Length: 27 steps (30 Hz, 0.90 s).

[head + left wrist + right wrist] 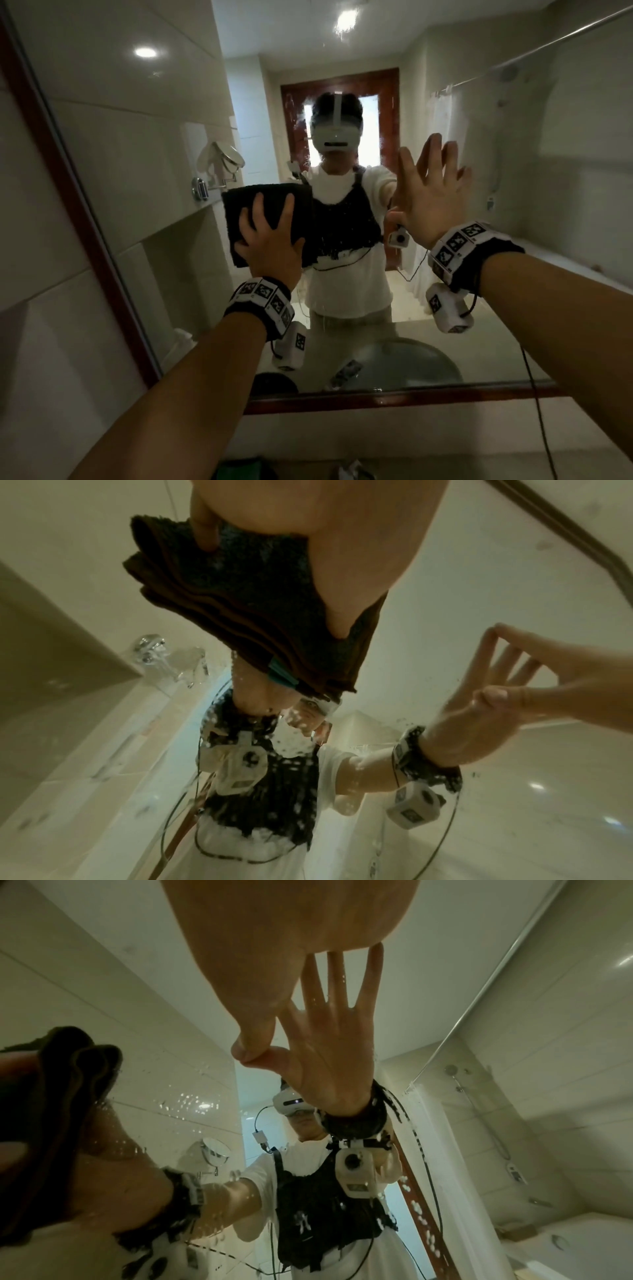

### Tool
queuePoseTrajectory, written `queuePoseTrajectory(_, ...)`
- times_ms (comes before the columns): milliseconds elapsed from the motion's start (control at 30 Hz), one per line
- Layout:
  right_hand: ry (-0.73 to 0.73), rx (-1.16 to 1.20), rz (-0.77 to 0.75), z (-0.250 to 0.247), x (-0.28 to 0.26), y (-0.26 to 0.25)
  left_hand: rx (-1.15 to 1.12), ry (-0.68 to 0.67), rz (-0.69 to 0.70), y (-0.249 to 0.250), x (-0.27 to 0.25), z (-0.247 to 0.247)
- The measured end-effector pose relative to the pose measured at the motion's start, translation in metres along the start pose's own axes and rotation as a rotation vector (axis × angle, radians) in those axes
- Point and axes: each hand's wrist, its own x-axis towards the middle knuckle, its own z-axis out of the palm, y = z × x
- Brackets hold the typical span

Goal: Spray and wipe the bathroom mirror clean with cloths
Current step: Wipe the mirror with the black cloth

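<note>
The bathroom mirror (164, 144) fills the view, with spray drops and streaks on the glass in front of my reflection. A dark folded cloth (272, 197) lies flat against the glass left of centre. My left hand (270, 246) presses it there with spread, straight fingers. The left wrist view shows the cloth (246, 601) in several folded layers under my left palm (342, 547). My right hand (431, 202) is bare and flat on the glass to the right, fingers spread, fingertips meeting their reflection. It holds nothing, as the right wrist view of the palm (274, 947) confirms.
A dark red wooden frame (102, 274) borders the mirror on the left and along the bottom (394, 399). A tiled wall (44, 342) stands close on the left. A pale counter (376, 442) lies below, with a green thing (239, 471) at its near edge. A black cable (537, 411) hangs from my right wrist.
</note>
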Motion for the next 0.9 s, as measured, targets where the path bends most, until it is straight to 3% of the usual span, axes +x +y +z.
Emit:
queuePoseTrajectory(200,-0.016,0.037,-0.020,0.005,0.000,0.005,-0.020,0.010,0.028,-0.007,0.003,-0.006)
queuePoseTrajectory(333,-0.033,0.064,-0.031,0.004,0.001,0.009,-0.071,0.046,-0.095,-0.036,0.023,-0.020)
queuePoseTrajectory(500,-0.043,0.087,-0.041,0.005,0.002,0.009,-0.099,0.031,-0.135,-0.059,0.039,-0.037)
queuePoseTrajectory(700,-0.037,0.127,-0.050,0.007,0.002,0.010,-0.102,0.047,-0.166,-0.036,0.038,-0.034)
queuePoseTrajectory(900,-0.047,0.140,-0.060,0.008,0.002,0.012,-0.013,0.023,0.050,0.043,0.033,-0.027)
